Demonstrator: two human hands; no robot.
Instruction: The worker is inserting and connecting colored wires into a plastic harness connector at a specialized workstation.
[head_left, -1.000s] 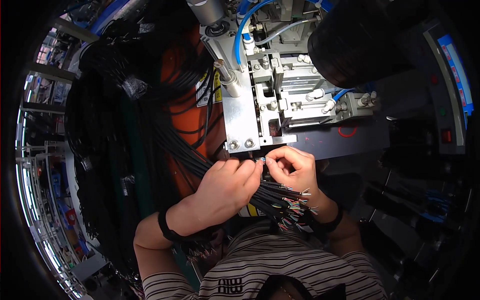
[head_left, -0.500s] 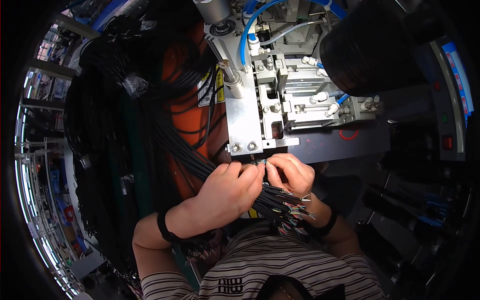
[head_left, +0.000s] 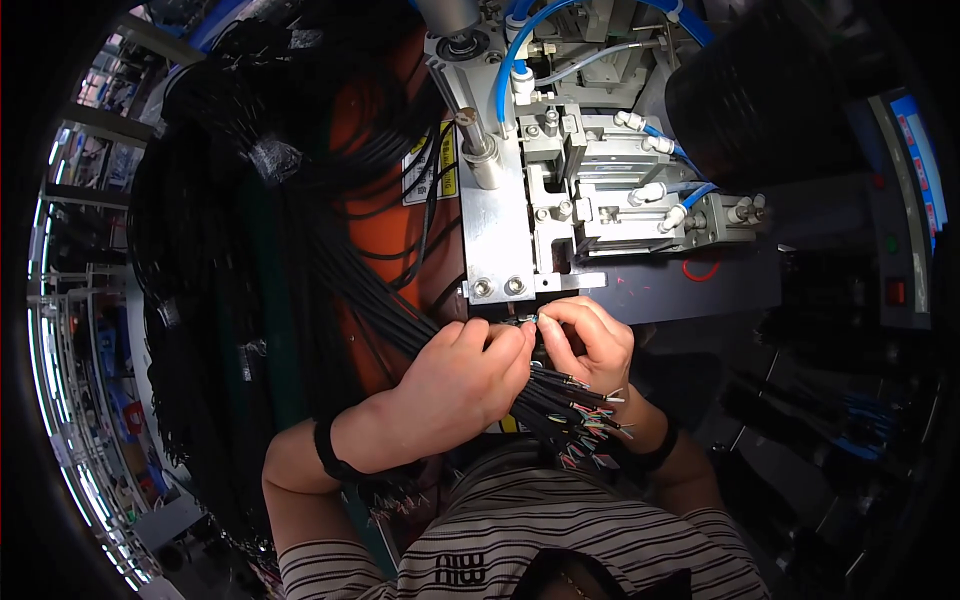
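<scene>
My left hand (head_left: pixel 462 372) is closed, fingers curled, with its fingertips at the end of a black cable just in front of the machine. Against it, my right hand (head_left: pixel 594 345) pinches thumb to forefinger on the thin coloured wires (head_left: pixel 533 319) at that cable's end. The fingers partly cover these wires. Below both hands lies a bundle of black cables (head_left: pixel 560 408), running under the left hand. Its stripped ends, with red, green and white wires, fan out to the lower right.
The machine's metal plate (head_left: pixel 494 240) ends just beyond my fingers. Small air cylinders with blue hoses (head_left: pixel 508 85) stand behind it. More black cables (head_left: pixel 215 230) hang in a thick mass at left, over an orange surface (head_left: pixel 372 235). A control panel (head_left: pixel 905 230) is at right.
The machine sits slightly further right and higher in the picture. My right fingers have shifted a little at the wire ends; the left hand keeps its grip.
</scene>
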